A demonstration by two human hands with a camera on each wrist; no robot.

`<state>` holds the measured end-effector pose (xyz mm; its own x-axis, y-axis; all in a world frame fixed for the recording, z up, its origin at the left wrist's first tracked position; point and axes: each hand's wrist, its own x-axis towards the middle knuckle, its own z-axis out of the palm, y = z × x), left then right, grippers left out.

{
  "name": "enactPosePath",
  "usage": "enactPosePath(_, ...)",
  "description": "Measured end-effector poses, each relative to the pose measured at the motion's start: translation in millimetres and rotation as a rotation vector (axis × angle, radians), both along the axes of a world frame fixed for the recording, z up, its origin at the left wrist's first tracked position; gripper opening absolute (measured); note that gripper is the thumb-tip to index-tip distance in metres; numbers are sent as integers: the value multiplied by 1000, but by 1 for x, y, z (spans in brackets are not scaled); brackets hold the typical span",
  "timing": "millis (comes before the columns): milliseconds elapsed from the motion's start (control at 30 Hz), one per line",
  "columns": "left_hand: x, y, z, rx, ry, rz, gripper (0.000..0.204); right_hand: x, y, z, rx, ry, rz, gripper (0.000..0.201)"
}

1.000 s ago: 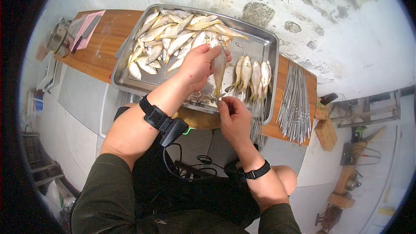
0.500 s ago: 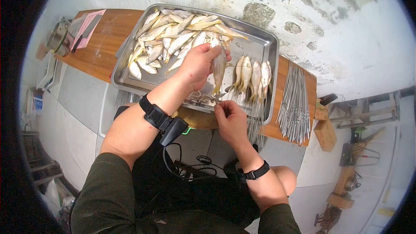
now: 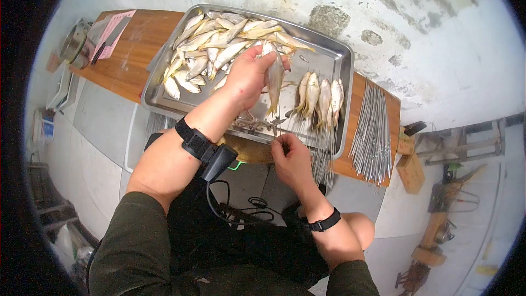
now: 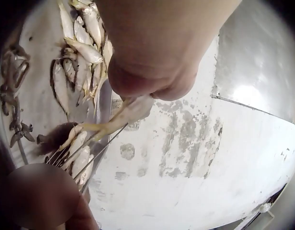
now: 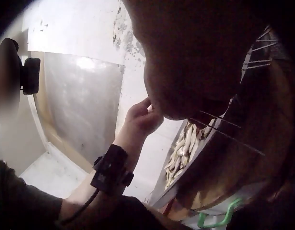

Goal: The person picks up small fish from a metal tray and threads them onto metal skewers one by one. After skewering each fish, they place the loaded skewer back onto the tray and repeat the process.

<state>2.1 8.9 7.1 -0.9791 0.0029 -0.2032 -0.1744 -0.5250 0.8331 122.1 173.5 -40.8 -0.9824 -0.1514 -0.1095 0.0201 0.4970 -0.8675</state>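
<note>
My left hand grips a pale, yellow-tailed fish by its upper body, over the metal tray. The fish hangs tail down, its head end partly covered by the fingers. Just below the tail, my right hand pinches thin metal skewers between thumb and curled fingers; two shafts stick out past the hand in the right wrist view. From that hand a skewer runs up to the fish's body in the left wrist view. Several skewered fish lie side by side at the tray's right.
A heap of loose fish fills the tray's left and back. Small greyish scraps lie by its front edge. Many bare skewers rest on the wooden board at right. At left, a knife lies on pink paper. A wall rises behind.
My right hand has moved slightly down from the fish's tail, baring more of the skewer between them. The left hand keeps its grip, and the fish's tail has shifted slightly up and left.
</note>
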Motion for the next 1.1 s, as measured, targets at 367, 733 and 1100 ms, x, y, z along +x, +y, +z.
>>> enactPosePath(367,4,3,6,15,83,111,29,2,1,2,-32,43,-18,17)
enactPosePath(733,1,3,3,3,91,117,25,4,8,2,-40,45,-22,16)
enactPosePath(1100,2,4,11,114,33,153,23,2,10,-5,-34,105,-42,15)
